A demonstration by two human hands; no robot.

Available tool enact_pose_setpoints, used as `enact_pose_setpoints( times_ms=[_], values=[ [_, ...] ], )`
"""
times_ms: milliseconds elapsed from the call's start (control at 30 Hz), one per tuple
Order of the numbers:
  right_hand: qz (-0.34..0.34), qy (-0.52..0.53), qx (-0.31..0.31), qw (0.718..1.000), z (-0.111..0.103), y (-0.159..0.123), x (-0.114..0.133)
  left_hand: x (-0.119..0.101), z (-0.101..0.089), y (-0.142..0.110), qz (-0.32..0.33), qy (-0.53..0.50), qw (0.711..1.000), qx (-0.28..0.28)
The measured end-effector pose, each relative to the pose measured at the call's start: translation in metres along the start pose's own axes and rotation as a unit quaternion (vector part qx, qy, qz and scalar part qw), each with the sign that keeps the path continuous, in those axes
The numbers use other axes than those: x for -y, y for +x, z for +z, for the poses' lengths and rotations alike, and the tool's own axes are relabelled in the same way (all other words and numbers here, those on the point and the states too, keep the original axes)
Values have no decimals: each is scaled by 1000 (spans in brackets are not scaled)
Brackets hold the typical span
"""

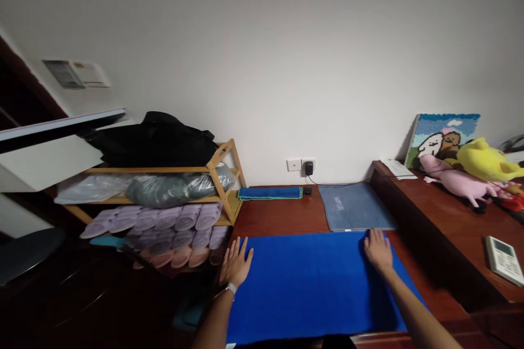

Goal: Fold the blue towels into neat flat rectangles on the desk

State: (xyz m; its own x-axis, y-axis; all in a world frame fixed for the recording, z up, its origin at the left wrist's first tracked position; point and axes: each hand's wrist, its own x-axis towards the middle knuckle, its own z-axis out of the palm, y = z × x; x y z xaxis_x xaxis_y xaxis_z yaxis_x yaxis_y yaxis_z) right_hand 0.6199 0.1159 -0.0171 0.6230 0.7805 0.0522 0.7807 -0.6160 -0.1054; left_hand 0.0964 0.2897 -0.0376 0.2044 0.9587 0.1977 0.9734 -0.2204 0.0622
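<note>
A bright blue cloth [307,283] lies spread flat on the reddish-brown wooden table [282,218]. My left hand [237,262] rests at its far left corner, palm down with the fingers stretched out. On the far right corner lies my right hand [379,250], also palm down, its fingers extended over the cloth's edge. Behind the cloth a folded grey-blue towel [356,207] with lettering sits against the wall. A narrow folded blue cloth with a green border [270,193] lies at the table's back left.
Left of the table stands a wooden rack [229,185] with several slippers [176,218] and a black bag [159,142] on top. A plugged-in black adapter [309,168] trails a cable. On the raised right surface are plush toys [454,174], a picture [442,136] and a calculator-like device [504,259].
</note>
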Motion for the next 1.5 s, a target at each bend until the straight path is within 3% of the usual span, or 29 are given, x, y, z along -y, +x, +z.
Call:
enact_pose_setpoints(
  times_ms=[100, 233, 333, 400, 467, 533, 633, 700, 767, 867, 1000, 1067, 1133, 1200, 1267, 1400, 1500],
  values=[
    [-147, 61, -20, 987, -9, -35, 99, 1, 2, 1, -1, 6, 1000, 4],
    [-316, 162, 51, 934, -5, -95, 233, 1, 3, 1, -1, 12, 1000, 3],
    [-374, 185, 105, 902, 3, -116, 281, 2, 4, 0, 5, 8, 1000, -5],
    [-355, 171, 120, 911, 8, -110, 275, 3, 5, 1, 7, 2, 1000, -8],
    [-305, 144, 114, 935, 11, -92, 239, 3, 5, 1, 7, 0, 1000, -11],
    [-245, 116, 87, 959, 13, -68, 178, 3, 5, 2, 5, 3, 1000, -14],
    [-137, 67, 51, 987, 11, -34, 68, 2, 6, 3, 7, 9, 1000, -13],
    [-79, 52, 48, 994, 6, -17, 2, 3, 7, 4, 7, 8, 1000, -13],
    [-47, 43, 49, 997, 1, -3, -43, 3, 8, 4, 7, 3, 1000, -13],
    [-30, 45, 52, 997, -3, 10, -72, 3, 7, 5, 3, -14, 1000, -5],
    [-22, 68, 33, 997, -7, 12, -62, 3, -6, 10, -15, -50, 998, 34],
    [-26, 75, 8, 997, -10, 2, -45, 4, -18, 10, -16, -64, 997, 43],
    [-49, 79, -13, 996, -14, -18, -17, 4, -30, 3, -4, -67, 998, 14],
    [-102, 88, -20, 991, -18, -51, 23, 2, -39, -13, 19, -68, 997, -34],
    [-200, 123, -19, 972, -20, -94, 74, -4, -42, -37, 60, -74, 994, -56],
    [-345, 197, 31, 917, -22, -182, 183, -18, -37, -90, 134, -65, 989, -20],
    [-375, 225, 97, 894, -19, -217, 237, -23, -31, -112, 125, -43, 991, 24]
  ],
)
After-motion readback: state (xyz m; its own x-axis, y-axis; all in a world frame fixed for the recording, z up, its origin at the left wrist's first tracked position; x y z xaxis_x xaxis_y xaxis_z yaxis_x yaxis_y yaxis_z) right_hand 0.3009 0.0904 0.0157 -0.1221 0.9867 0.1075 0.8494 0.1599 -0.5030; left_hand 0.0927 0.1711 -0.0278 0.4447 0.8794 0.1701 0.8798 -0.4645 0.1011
